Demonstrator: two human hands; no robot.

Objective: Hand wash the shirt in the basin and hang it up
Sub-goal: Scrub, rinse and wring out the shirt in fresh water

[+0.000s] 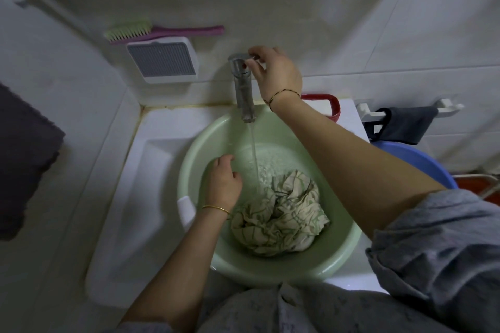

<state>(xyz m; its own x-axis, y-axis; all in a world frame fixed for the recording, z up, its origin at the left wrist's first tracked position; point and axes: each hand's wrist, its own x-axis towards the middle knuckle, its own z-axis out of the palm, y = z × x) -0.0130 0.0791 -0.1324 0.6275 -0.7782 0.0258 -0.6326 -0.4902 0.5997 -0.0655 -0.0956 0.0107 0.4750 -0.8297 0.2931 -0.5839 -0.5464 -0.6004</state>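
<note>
Tiled washroom: right hand (276, 70) pinches tap handle (238, 57), upper centre; left hand (223, 184), relaxed and empty, lies inside green basin (193, 162) just left of crumpled shirt (281, 213).

Crumpled cream-and-green shirt (281, 213) heaped in pale green basin (343, 238), partly filled with water
</note>
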